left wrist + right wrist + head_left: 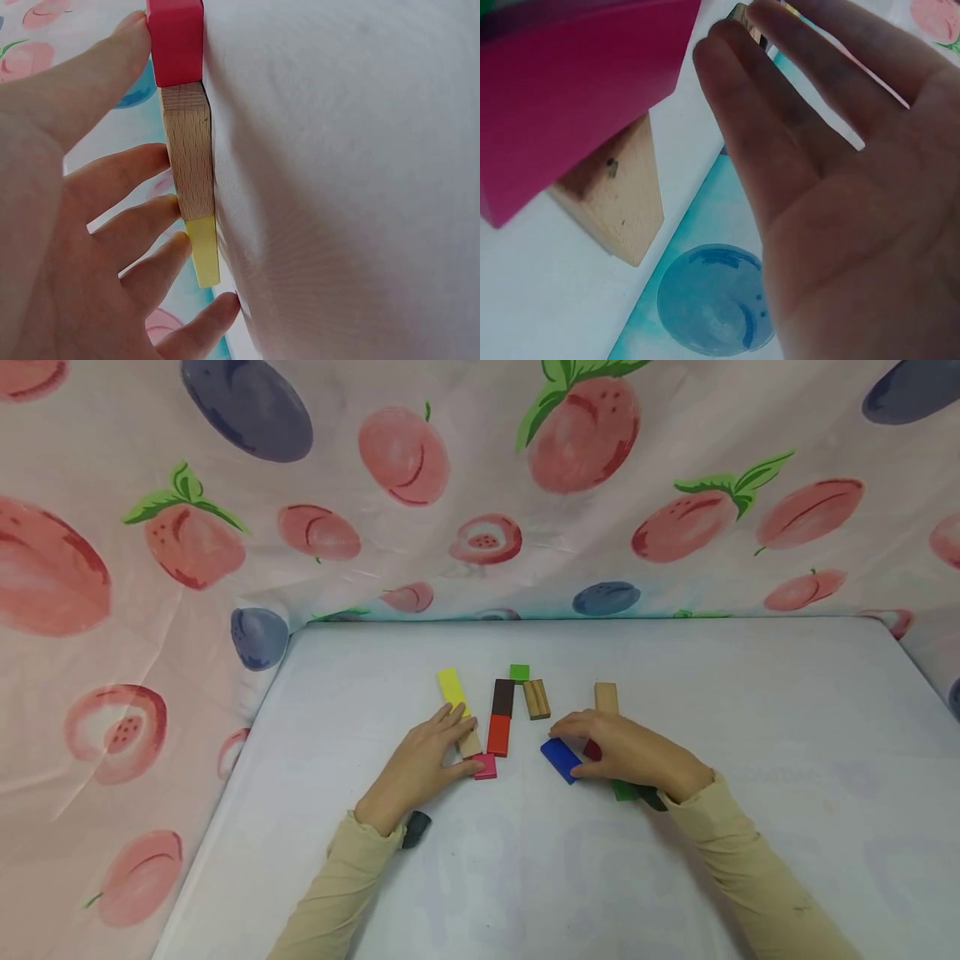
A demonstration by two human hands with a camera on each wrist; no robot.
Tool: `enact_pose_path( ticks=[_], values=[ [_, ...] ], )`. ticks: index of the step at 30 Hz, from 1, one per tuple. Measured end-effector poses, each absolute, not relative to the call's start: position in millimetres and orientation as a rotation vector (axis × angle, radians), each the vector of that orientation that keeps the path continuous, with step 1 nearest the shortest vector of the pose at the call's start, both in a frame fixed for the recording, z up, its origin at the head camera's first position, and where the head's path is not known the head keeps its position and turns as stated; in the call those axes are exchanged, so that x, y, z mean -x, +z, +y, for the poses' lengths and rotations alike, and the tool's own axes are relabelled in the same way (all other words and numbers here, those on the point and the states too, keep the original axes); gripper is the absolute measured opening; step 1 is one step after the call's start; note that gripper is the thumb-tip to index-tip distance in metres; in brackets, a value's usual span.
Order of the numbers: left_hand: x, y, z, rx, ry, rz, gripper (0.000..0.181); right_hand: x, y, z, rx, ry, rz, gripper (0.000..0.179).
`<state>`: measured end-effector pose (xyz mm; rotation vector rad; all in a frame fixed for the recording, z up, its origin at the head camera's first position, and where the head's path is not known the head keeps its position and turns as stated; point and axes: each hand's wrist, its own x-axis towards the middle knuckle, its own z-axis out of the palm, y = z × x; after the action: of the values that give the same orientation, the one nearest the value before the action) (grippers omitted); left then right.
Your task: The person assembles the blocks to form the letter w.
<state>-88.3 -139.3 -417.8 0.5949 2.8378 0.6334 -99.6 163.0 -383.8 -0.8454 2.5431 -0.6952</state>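
Note:
My left hand (422, 766) lies along a slanting row of a yellow block (452, 687), a plain wooden block (470, 744) and a pink block (486, 767). In the left wrist view its thumb touches the pink block (178, 45), while spread fingers touch the wooden block (189, 154) and the yellow block (203, 251). My right hand (637, 749) pinches a tilted blue block (560, 760) between thumb and fingers. Under that hand, a dark red block (592, 749) is partly covered; the right wrist view shows a magenta block (592, 90) up close.
Between the hands stand a dark brown block (503, 697), a red block (498, 735), a small green block (519, 672) and a grooved wooden block (536, 699). A wooden block (606, 697) and a green block (624, 791) flank the right hand. Fruit-print cloth (480, 485) backs the white table (525, 877).

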Motion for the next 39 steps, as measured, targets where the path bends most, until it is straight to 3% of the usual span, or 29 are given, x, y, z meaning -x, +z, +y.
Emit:
enact_pose_path(
  ticks=[39],
  values=[
    [89,-418,-140,-0.6,0.622,2.841,0.073,100,-399,156,0.839,-0.685,2.659,0.052]
  ],
)
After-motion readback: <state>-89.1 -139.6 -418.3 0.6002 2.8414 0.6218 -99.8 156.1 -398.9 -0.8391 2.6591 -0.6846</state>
